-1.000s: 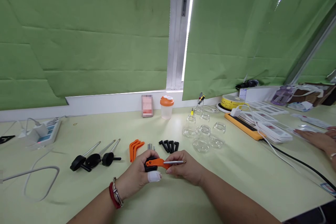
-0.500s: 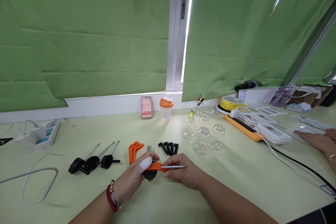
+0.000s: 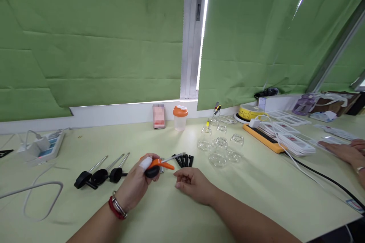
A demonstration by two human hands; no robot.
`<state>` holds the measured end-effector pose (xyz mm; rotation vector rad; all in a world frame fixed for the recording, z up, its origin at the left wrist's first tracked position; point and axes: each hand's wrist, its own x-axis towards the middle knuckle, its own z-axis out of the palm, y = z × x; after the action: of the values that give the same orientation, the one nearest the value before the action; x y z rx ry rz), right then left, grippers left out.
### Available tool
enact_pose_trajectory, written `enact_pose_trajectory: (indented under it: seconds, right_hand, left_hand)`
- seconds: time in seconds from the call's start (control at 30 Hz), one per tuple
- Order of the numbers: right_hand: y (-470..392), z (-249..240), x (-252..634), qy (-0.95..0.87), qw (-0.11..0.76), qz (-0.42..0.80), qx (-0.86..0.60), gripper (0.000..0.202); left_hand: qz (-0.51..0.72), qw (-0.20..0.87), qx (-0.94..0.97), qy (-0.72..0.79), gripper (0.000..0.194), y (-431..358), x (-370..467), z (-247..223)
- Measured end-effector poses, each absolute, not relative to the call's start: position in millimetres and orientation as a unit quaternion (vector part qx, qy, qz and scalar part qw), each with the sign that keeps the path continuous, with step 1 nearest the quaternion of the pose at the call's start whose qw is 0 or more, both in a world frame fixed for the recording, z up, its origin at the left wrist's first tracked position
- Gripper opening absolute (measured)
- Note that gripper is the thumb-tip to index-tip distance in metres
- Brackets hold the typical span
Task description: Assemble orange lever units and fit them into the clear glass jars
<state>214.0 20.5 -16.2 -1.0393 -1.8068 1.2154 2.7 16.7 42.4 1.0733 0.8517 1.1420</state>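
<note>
My left hand (image 3: 137,178), thumb wrapped in white tape, grips a black round cap with a metal rod and an orange lever piece (image 3: 165,164). The rod points up and right, over the black L-shaped pieces (image 3: 185,160). My right hand (image 3: 195,185) rests low over the table just right of it, fingers loosely bent and apart, nothing visible in them. Small metal pins (image 3: 162,168) lie behind the held part, partly covered. The loose orange pieces are mostly hidden behind my left hand. Further left lie three black caps with metal rods (image 3: 99,176).
Several clear glass jars (image 3: 221,152) stand right of centre. Behind are an orange-lidded cup (image 3: 180,117) and a small pink box (image 3: 159,116). An orange-black power strip (image 3: 264,138) with cables and stacked white cards (image 3: 296,144) lies rightward. Another person's hands (image 3: 342,153) work at far right.
My left hand has moved left and up with the cap, tilting its rod upward. My right hand has let go of the orange piece and rod and sits apart from them.
</note>
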Motion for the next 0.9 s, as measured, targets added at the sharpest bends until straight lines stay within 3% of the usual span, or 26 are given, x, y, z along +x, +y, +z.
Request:
enact_pose_trajectory:
  seconds: [0.17,0.4,0.53,0.9]
  right_hand:
    - [22,-21,199,-0.864,0.265,0.171,-0.393,0.025]
    - [44,-20,168,-0.919,0.148,-0.077,-0.357,0.022]
    - [54,-23,160,-0.92,0.133,-0.125,-0.347,0.016]
    - [56,-22,162,-0.935,0.151,-0.105,-0.302,0.015]
  left_hand:
    - [0.585,0.61,0.389,0.366,0.021,28,-4,49]
    - [0.599,0.606,0.373,0.366,0.021,28,-2,48]
    - [0.597,0.606,0.368,0.376,0.021,29,-2,45]
    - [0.585,0.603,0.381,0.387,0.022,32,-2,42]
